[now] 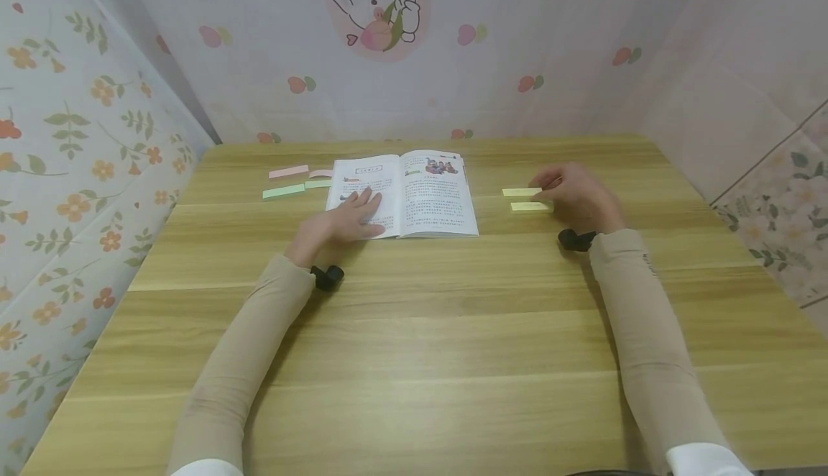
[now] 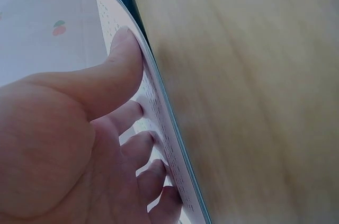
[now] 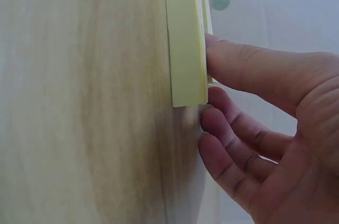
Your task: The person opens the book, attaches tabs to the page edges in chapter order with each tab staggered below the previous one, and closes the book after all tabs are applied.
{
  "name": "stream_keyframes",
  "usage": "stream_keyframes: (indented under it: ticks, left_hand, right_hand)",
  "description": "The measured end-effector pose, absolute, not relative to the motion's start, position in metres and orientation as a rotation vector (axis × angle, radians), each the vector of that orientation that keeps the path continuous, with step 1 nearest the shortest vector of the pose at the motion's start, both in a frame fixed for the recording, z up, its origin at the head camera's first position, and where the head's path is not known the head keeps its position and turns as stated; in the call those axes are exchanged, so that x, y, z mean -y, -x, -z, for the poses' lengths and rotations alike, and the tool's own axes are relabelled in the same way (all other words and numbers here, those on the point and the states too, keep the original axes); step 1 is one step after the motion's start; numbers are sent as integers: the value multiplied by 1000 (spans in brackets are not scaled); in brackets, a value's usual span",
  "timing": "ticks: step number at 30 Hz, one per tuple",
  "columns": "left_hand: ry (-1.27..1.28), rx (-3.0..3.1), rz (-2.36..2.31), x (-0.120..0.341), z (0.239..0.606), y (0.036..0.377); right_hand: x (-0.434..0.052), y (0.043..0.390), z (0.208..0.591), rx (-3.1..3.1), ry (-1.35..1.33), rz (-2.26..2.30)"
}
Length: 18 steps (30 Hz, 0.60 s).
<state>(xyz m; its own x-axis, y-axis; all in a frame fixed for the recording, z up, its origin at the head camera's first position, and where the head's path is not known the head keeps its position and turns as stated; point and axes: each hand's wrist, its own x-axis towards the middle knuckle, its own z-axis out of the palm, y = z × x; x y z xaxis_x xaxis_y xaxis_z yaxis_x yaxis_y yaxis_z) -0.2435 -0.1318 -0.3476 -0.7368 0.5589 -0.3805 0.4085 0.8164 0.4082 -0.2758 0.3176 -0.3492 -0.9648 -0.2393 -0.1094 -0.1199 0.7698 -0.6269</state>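
at a wooden desk (image 1: 414,332) walled by floral cloth, the left hand (image 1: 352,218) lies flat, fingers straight, on the left page of an open book (image 1: 423,192) at the far middle. the right hand (image 1: 576,192) touches the nearer of two yellow sticky-note pads (image 1: 529,206), thumb on its end; pink and green pads (image 1: 284,191) lie left.

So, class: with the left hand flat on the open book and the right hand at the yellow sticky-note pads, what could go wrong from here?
1. The right hand touches the end of one pale yellow sticky-note pad; several sheets, or the whole pad, might lift together.
2. The second yellow pad lies just beside it and could get knocked.
3. Only the left hand presses the open paperback book; if it lifts, the pages may flip.
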Motion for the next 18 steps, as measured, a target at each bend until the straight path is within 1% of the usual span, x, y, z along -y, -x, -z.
stream_keyframes:
  ticks: [12,18]
  left_hand:
    - [-721,-2510,-422,132,349,246]
    - [-720,-2542,-466,132,350,246]
  right_hand:
    - [-322,281,354,-2816,332,918]
    - [-323,277,354,-2808,280,970]
